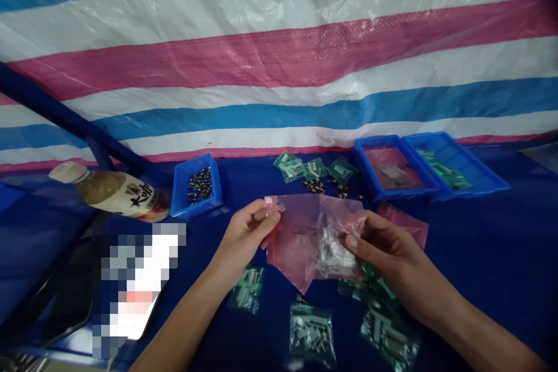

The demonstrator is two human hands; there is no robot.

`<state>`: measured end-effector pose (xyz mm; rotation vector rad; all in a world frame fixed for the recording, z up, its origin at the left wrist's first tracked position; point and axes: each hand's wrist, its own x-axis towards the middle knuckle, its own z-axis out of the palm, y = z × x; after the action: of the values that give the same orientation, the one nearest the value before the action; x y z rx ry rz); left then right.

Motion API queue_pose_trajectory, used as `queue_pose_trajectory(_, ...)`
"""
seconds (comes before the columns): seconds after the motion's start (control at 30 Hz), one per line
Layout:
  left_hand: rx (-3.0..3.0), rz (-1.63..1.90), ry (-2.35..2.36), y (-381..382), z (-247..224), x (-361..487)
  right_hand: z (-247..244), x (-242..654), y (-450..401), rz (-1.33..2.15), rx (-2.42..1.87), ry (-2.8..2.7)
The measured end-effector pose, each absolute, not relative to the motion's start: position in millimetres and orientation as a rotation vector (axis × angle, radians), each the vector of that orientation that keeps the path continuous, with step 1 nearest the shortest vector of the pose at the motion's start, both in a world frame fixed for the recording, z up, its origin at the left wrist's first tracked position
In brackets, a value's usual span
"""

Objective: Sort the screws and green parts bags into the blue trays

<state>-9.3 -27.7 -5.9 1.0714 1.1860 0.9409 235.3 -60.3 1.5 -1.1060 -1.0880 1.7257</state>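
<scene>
A pink zip-lock bag (292, 244) is stretched between my two hands above the blue table. My left hand (250, 235) pinches its red zip edge at the left. Closed on the other end, my right hand (387, 250) grips the bag where a clear bundle of small pale parts (333, 253) shows; I cannot tell whether the bundle is fully inside. Below lie small greenish bags of white pieces and screws: one bag (247, 289) near my left wrist, one bag (311, 331) at the front middle, and another bag (387, 340) under my right forearm.
A blue bin (176, 192) of screws stands left, beside a tilted drink bottle (113, 192). Two blue trays (483, 171) sit back right. Loose brass-coloured screws (314, 186) and more green bags (291, 167) lie behind my hands. A striped tarp (261, 64) hangs behind the table.
</scene>
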Motion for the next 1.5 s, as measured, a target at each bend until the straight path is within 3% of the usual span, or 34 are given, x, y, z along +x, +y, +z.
queue_pose_trajectory(0.3,0.783,0.937,0.771,-37.4,-5.3,-7.0,7.6,230.9,-59.3,1.724,-1.097,-1.093)
queue_pose_trajectory(0.5,0.993,0.952,1.091,-45.9,-14.0,10.6,2.6,229.9,-60.3,1.783,-1.063,-1.062)
queue_pose_trajectory(0.67,1.512,1.288,1.430,-51.6,-11.1,17.3,-1.5,230.0,-63.6,1.761,-1.037,-1.020)
queue_pose_trajectory(0.9,1.415,0.796,1.035,-57.9,-1.3,14.5,-2.1,225.9,-61.1,1.693,-1.111,-1.105)
queue_pose_trajectory(1.3,1.288,0.760,1.087,-54.7,-4.8,12.0,-5.0,231.4,-57.7,1.352,-1.220,-1.343)
queue_pose_trajectory(1.5,1.289,0.740,1.075,-55.3,-2.4,13.2,-2.6,229.7,-58.5,1.654,-1.164,-1.269)
